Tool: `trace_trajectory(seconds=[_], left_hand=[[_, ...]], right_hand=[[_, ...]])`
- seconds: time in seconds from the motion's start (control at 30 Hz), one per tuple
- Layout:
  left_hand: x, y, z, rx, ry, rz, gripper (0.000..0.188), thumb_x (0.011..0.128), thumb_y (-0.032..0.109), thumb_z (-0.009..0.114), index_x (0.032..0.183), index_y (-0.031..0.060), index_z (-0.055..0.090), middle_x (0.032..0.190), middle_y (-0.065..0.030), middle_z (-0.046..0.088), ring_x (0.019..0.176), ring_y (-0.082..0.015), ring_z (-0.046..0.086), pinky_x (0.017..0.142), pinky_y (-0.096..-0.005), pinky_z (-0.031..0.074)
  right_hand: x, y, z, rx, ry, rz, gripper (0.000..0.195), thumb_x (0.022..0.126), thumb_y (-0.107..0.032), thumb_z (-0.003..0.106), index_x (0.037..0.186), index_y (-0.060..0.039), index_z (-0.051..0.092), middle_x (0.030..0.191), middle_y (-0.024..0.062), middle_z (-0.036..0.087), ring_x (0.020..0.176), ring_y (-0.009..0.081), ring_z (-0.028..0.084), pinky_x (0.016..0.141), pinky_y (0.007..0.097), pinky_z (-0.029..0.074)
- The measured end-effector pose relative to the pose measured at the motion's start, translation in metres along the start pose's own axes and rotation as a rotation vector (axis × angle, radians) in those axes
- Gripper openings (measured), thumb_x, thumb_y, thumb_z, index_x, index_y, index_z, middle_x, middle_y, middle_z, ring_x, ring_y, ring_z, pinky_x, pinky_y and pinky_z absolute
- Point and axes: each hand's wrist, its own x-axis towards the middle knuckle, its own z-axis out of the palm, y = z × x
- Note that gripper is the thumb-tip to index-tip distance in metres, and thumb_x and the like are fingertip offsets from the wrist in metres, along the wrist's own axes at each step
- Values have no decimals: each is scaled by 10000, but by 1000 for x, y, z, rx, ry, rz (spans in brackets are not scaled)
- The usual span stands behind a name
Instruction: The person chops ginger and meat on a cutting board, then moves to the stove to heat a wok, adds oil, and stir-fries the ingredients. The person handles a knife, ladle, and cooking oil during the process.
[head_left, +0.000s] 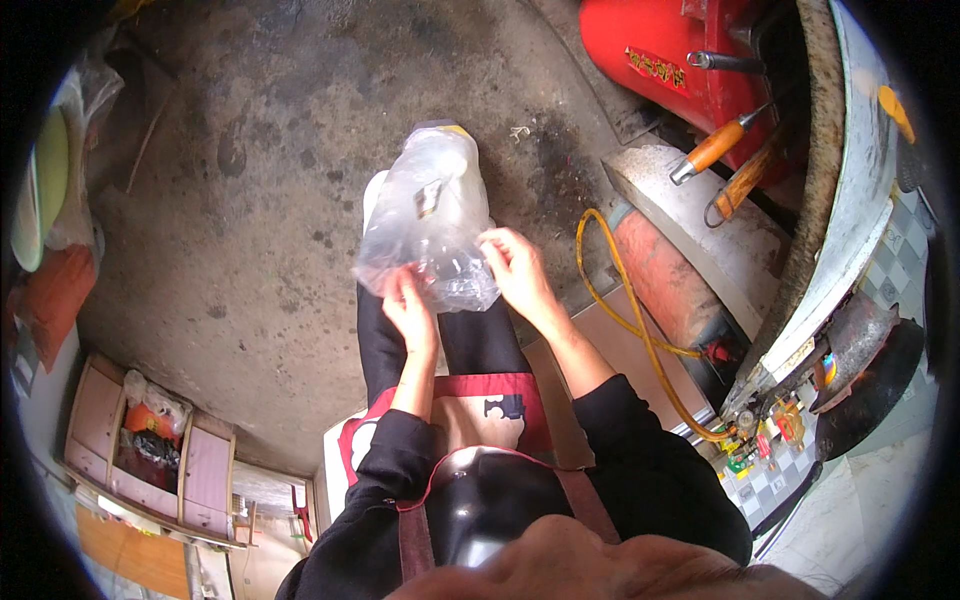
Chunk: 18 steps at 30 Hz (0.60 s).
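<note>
A clear plastic bag (442, 217) hangs in front of my legs, with its near part bunched and crinkled. A small dark printed patch shows on or through it; I cannot tell whether anything is inside. My left hand (411, 307) grips the bag's near left edge, its fingertips partly behind the film and blurred. At the bag's right edge, my right hand (516, 270) pinches the plastic between thumb and fingers. Below the bag are my black trouser legs (480, 337), and a white shoe (370, 199) shows partly beside it.
To the right, wooden-handled tools (712, 150) stick out past the counter edge (814, 165). A yellow hose (637, 315) loops near an orange gas cylinder (664, 274). A red container (652, 52) stands beyond. At lower left is a pink cabinet (206, 480). Stained concrete floor (262, 225) lies ahead.
</note>
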Motion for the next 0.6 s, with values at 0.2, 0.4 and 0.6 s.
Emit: trace_trajectory(seconds=[0.2,0.4,0.6], left_hand=[[8,76,-27,-87,281,248,228,1029,216,513,948,30,615,852,-12,600,756,-98,544,692,-262,457],[28,105,-58,-97,429,405,295,1046,292,492,980,24,598,858,-32,598,764,-119,542,702,-271,452],[36,80,-58,-46,376,343,326,1047,320,485,979,24,603,874,-44,602,777,-135,552,744,-293,464]], right_hand=[[44,28,6,-146,180,-32,277,895,-26,621,1165,-17,558,928,152,636,813,262,653,726,364,542],[128,37,48,-498,167,52,382,940,-271,606,1192,-18,470,893,233,647,784,385,668,714,462,540],[162,49,75,-976,54,-38,441,937,-443,557,1112,-42,499,815,188,645,640,335,670,658,457,554]])
